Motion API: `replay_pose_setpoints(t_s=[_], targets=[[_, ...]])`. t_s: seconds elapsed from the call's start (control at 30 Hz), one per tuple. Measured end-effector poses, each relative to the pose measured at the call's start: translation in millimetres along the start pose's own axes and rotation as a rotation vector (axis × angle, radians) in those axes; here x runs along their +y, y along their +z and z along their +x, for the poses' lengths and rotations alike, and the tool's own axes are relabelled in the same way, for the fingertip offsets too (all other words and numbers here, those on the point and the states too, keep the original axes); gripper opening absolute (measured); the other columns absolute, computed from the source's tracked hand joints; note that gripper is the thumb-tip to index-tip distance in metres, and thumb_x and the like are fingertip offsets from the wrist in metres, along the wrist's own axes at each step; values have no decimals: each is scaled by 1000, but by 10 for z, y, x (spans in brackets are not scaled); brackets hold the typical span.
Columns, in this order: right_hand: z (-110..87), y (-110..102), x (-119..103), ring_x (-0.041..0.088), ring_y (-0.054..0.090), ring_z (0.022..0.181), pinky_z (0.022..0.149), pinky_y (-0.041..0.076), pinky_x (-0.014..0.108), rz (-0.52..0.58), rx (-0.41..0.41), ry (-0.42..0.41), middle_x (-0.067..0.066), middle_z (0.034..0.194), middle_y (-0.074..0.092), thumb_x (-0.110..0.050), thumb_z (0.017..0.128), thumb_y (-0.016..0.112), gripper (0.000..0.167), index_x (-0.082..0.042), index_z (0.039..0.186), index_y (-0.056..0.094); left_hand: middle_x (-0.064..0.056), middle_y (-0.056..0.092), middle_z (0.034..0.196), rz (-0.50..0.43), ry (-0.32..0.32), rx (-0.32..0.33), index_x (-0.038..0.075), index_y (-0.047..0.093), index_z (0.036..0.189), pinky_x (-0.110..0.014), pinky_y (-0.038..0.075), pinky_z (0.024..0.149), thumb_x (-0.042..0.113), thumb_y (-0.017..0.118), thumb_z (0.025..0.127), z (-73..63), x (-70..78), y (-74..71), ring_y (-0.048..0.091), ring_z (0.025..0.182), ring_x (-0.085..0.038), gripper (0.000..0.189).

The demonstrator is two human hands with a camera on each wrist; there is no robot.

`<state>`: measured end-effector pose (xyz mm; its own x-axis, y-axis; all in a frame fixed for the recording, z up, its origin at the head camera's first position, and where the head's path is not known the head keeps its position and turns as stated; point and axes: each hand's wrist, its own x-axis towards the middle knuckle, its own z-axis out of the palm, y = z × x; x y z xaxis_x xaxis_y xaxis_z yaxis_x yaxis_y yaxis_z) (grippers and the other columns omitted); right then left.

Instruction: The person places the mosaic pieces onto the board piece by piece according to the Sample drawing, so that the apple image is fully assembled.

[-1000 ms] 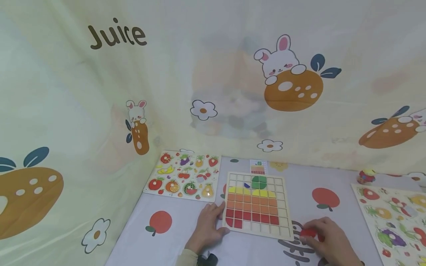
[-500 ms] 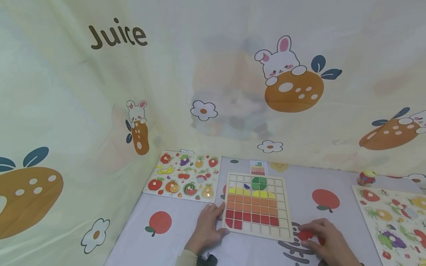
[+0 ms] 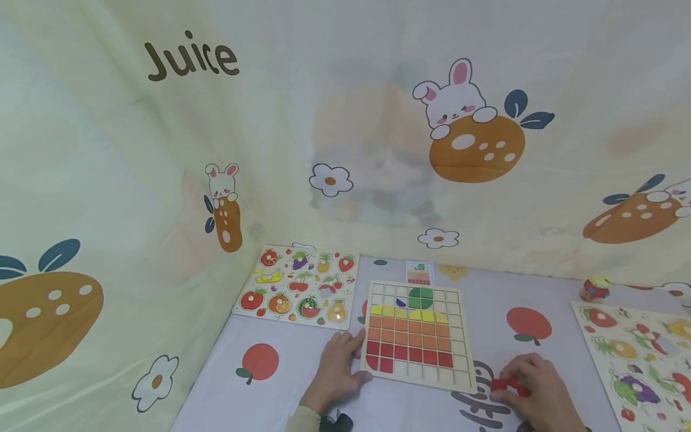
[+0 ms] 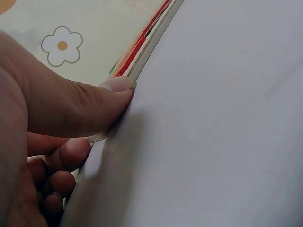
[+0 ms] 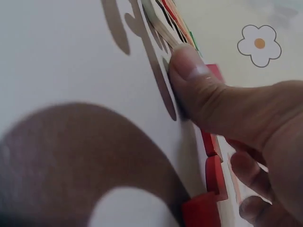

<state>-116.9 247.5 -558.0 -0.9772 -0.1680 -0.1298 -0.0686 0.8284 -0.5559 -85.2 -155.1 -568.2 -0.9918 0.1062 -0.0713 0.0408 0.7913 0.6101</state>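
A square wooden grid board [image 3: 459,337] lies on the table, with green, blue, yellow, orange and red blocks in its cells. My left hand [image 3: 341,363] holds its near left corner, thumb at the near edge and fingers along the left side. In the left wrist view the thumb [image 4: 90,106] meets the board's edge. Just right of the board, my right hand [image 3: 537,384] pinches a red block [image 3: 498,385] between thumb and fingers. Several loose red blocks [image 5: 201,210] lie under that hand in the right wrist view; its thumb and fingers partly cover them.
A fruit puzzle board [image 3: 294,285] lies at the back left, another fruit puzzle [image 3: 631,348] at the right. Behind the grid board is a small pattern card [image 3: 419,273]. A small toy figure [image 3: 595,288] stands at the back right. Printed cloth walls enclose the table.
My right hand has shifted slightly, and its fingers have moved about the red blocks, which now show more. The left hand and the grid board have stayed where they were.
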Motion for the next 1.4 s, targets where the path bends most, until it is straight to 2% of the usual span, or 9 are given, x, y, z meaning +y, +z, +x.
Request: replay_pose_setpoints(t_s=[0.13, 0.23, 0.37, 0.47, 0.6, 0.8, 0.93, 1.23, 1.4], targets=[[-58, 28, -70, 13, 58, 79, 67, 47, 23, 59, 22, 45, -3, 87, 67, -40, 82, 91, 32, -19, 95, 72, 14, 44, 93, -8, -4, -5, 18, 50, 159, -33, 35, 84, 29, 85, 83, 6, 0, -3, 39, 97, -5, 85], [-88, 54, -140, 7, 53, 66, 60, 43, 23, 113, 65, 58, -4, 77, 65, -46, 90, 84, 33, -17, 101, 72, 13, 44, 94, -13, -11, -12, 18, 50, 160, -33, 36, 85, 29, 85, 83, 13, 9, -12, 39, 97, -4, 85], [-69, 76, -247, 6, 55, 66, 60, 44, 22, 166, 138, 33, -2, 83, 70, -47, 97, 77, 39, -17, 121, 72, 13, 45, 94, -7, -9, -13, 18, 50, 160, -33, 36, 85, 29, 85, 83, 17, 17, -21, 39, 96, -5, 85], [-33, 93, -323, 6, 60, 72, 64, 48, 20, 230, 132, 48, -1, 91, 75, -49, 98, 74, 45, -17, 130, 73, 13, 45, 93, -8, 2, -5, 18, 50, 160, -32, 35, 84, 29, 85, 83, 17, 15, -21, 39, 96, -4, 85], [20, 141, -410, 10, 62, 73, 64, 49, 22, 315, 120, 75, -1, 88, 76, -46, 95, 79, 44, -15, 125, 77, 13, 45, 93, -11, 15, 5, 17, 50, 159, -31, 35, 83, 29, 86, 83, 22, 7, -15, 38, 95, -4, 85], [98, 258, -554, 4, 67, 77, 72, 54, 11, 418, 242, 34, 4, 94, 79, -30, 91, 86, 42, -11, 128, 77, 13, 45, 93, -16, 27, 9, 15, 51, 159, -29, 34, 83, 28, 85, 83, 32, 1, -11, 38, 94, -3, 84], [142, 331, -677, 2, 66, 81, 73, 54, 11, 435, 285, -3, 6, 101, 79, -24, 93, 84, 40, -11, 130, 76, 12, 45, 93, -18, 26, 8, 14, 51, 158, -29, 34, 83, 27, 84, 82, 29, 1, -16, 38, 95, -3, 84], [129, 537, -1020, 8, 66, 80, 69, 55, 20, 530, 161, 26, 3, 95, 77, -31, 91, 85, 44, -11, 130, 77, 13, 45, 93, -11, 25, 17, 14, 51, 158, -29, 34, 84, 26, 85, 82, 14, 4, -17, 38, 95, -4, 84], [115, 664, -1149, 9, 62, 78, 68, 52, 21, 493, 121, -13, -4, 91, 74, -28, 89, 88, 38, -17, 123, 80, 13, 45, 93, 8, 13, 14, 16, 51, 159, -30, 34, 84, 29, 85, 81, 3, 3, -13, 39, 97, -4, 85]])
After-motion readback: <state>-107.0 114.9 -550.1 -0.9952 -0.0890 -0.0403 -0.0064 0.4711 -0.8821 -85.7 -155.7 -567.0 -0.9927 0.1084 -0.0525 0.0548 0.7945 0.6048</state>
